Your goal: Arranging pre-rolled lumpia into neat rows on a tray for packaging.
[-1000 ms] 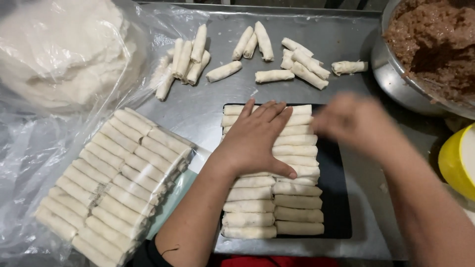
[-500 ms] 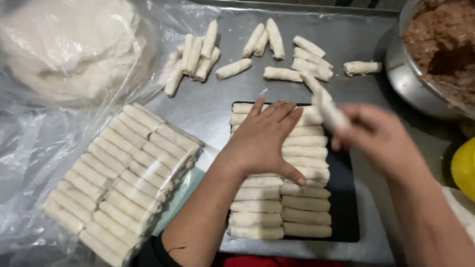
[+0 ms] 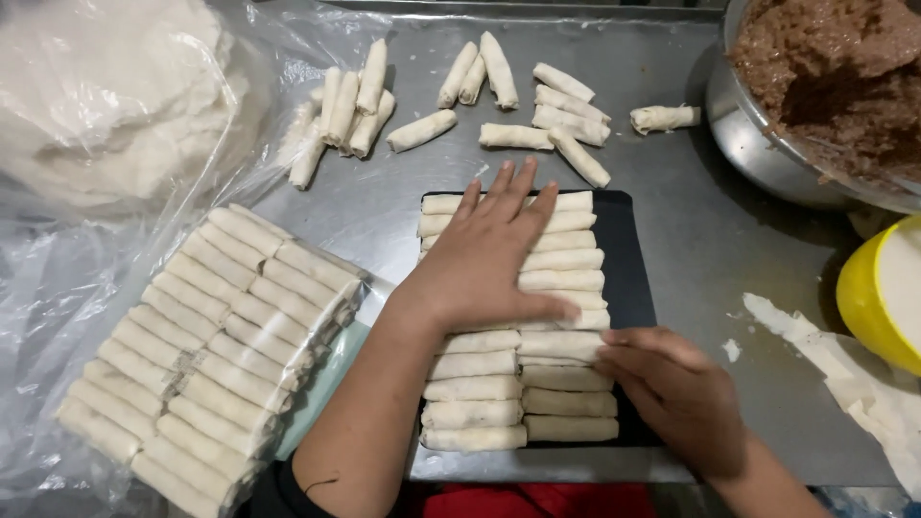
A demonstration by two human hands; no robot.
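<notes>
Spring rolls (image 3: 566, 280), pale and uncooked, lie in two neat columns on a flat black tray (image 3: 633, 288) near the front edge of a steel table (image 3: 710, 240). The left hand (image 3: 484, 264) rests open and flat on the upper rows, fingers spread and pointing away from the person. The right hand (image 3: 672, 384) sits at the tray's right edge, its fingers curled loosely against the ends of the lower rolls; whether it grips one I cannot tell. Each roll is a slim cylinder of smooth, matte wrapper with folded ends. Left of the tray, a filled pack of rolls (image 3: 201, 345) lies under clear, crinkled plastic film. Loose rolls (image 3: 518, 136) are scattered behind the tray. A steel bowl (image 3: 758, 144) of coarse brown filling (image 3: 825, 67) stands at the far right, with a yellow container (image 3: 878, 293) near it.
</notes>
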